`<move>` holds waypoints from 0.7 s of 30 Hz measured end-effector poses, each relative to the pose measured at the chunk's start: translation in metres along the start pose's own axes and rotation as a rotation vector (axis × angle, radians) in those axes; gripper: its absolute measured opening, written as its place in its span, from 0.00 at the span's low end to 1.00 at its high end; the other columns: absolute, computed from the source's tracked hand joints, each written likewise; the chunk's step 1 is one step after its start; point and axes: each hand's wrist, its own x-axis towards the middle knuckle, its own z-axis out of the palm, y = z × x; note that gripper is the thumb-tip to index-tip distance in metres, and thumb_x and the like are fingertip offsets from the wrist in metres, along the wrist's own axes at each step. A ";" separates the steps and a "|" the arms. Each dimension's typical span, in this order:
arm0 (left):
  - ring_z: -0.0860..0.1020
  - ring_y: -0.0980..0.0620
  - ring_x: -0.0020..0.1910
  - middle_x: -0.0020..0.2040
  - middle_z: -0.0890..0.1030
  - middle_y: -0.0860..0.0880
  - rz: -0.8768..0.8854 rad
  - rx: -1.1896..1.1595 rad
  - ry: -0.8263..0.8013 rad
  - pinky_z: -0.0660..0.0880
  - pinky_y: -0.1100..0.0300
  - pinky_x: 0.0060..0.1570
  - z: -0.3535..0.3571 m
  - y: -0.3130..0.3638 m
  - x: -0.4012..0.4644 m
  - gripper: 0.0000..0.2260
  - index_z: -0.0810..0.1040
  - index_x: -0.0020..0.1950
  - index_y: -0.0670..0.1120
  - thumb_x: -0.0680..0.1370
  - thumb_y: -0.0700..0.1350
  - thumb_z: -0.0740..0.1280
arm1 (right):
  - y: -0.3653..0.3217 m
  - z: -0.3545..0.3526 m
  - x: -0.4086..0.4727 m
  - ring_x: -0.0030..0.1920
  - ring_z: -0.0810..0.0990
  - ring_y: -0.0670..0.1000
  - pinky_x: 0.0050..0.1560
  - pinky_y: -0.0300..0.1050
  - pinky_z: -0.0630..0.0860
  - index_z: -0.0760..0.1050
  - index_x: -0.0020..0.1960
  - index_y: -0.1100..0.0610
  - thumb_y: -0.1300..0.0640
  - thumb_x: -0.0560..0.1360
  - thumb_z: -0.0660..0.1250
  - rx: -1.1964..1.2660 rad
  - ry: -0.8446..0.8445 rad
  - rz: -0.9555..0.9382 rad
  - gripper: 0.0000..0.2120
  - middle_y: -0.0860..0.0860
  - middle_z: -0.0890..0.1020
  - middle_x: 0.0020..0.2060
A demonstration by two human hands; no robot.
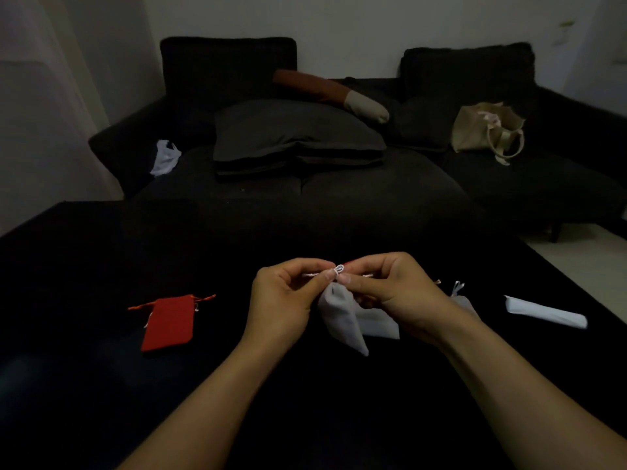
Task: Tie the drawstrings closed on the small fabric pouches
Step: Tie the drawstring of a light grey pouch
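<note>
From the head camera, looking down at a black table surface [101, 266], you are mid-knot on a small pale grey fabric pouch [342, 320], which hangs from your fingers just above the table, its neck gathered and its body drooping toward you.

To finish this step well, I would judge that you should keep the small white cord loop [338, 269] pinched firmly, draw the two drawstring ends evenly outward, and keep the neck bunched tight so the knot seats against the fabric and does not slacken.

Your left hand [285, 296] is raised with fingers curled, thumb and forefinger pinching the cord on the left of the loop. Your right hand [390, 290] mirrors it, fingers curled and pinching the cord on the right. The fingertips of both hands nearly meet at the knot. Both forearms reach in from the bottom edge.

A small red fabric drawstring pouch [168, 322] lies flat to your left, well apart. Another pale grey pouch [463, 301] lies beside your right wrist, partly hidden, and a flat white folded piece [546, 312] lies farther right. A dark sofa [339, 184] stands beyond the table.
</note>
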 end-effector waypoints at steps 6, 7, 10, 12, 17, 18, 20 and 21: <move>0.85 0.57 0.44 0.43 0.86 0.52 0.043 0.092 0.018 0.80 0.63 0.45 0.003 -0.001 -0.001 0.06 0.85 0.47 0.47 0.75 0.38 0.71 | 0.006 0.006 0.006 0.33 0.77 0.42 0.35 0.35 0.73 0.85 0.45 0.59 0.59 0.71 0.75 0.088 0.024 0.103 0.05 0.50 0.84 0.37; 0.85 0.56 0.45 0.43 0.86 0.51 0.019 0.062 0.019 0.80 0.64 0.45 0.003 0.000 -0.001 0.06 0.85 0.47 0.47 0.75 0.37 0.71 | 0.007 0.006 0.007 0.34 0.76 0.44 0.35 0.36 0.73 0.85 0.46 0.59 0.58 0.71 0.74 0.101 0.013 0.114 0.05 0.51 0.83 0.37; 0.85 0.53 0.46 0.45 0.87 0.47 -0.157 -0.129 -0.025 0.80 0.65 0.44 0.001 0.004 0.002 0.06 0.85 0.49 0.43 0.75 0.36 0.70 | 0.007 0.001 0.007 0.37 0.75 0.46 0.38 0.37 0.72 0.84 0.48 0.60 0.58 0.74 0.71 0.136 -0.075 0.133 0.06 0.52 0.81 0.38; 0.85 0.49 0.46 0.46 0.86 0.43 -0.301 -0.299 -0.083 0.81 0.62 0.44 0.001 0.007 0.002 0.07 0.84 0.51 0.40 0.75 0.35 0.69 | 0.006 -0.003 0.007 0.40 0.77 0.48 0.42 0.39 0.73 0.82 0.49 0.60 0.58 0.76 0.69 0.113 -0.139 0.142 0.06 0.53 0.81 0.40; 0.85 0.47 0.49 0.49 0.86 0.40 -0.372 -0.422 -0.095 0.81 0.59 0.50 0.004 0.005 0.003 0.08 0.83 0.52 0.39 0.75 0.36 0.68 | 0.010 -0.003 0.008 0.43 0.77 0.50 0.46 0.42 0.73 0.80 0.50 0.62 0.59 0.78 0.66 0.134 -0.160 0.118 0.07 0.56 0.80 0.42; 0.84 0.46 0.50 0.49 0.86 0.41 -0.351 -0.401 -0.089 0.81 0.58 0.50 0.004 0.004 0.004 0.07 0.83 0.51 0.40 0.75 0.36 0.69 | 0.010 -0.002 0.008 0.42 0.77 0.49 0.45 0.41 0.73 0.80 0.50 0.62 0.59 0.78 0.66 0.145 -0.153 0.112 0.07 0.55 0.79 0.42; 0.85 0.48 0.50 0.48 0.86 0.43 -0.289 -0.344 -0.073 0.81 0.59 0.50 0.004 0.005 0.003 0.06 0.84 0.50 0.42 0.76 0.36 0.69 | 0.011 -0.002 0.009 0.42 0.77 0.48 0.44 0.41 0.74 0.80 0.50 0.61 0.59 0.77 0.66 0.168 -0.148 0.106 0.06 0.55 0.79 0.42; 0.85 0.49 0.49 0.47 0.86 0.44 -0.253 -0.305 -0.067 0.81 0.60 0.49 0.003 0.006 0.003 0.06 0.84 0.50 0.42 0.76 0.36 0.68 | 0.010 -0.002 0.009 0.42 0.78 0.48 0.43 0.40 0.74 0.80 0.49 0.60 0.58 0.78 0.66 0.175 -0.152 0.100 0.06 0.54 0.80 0.42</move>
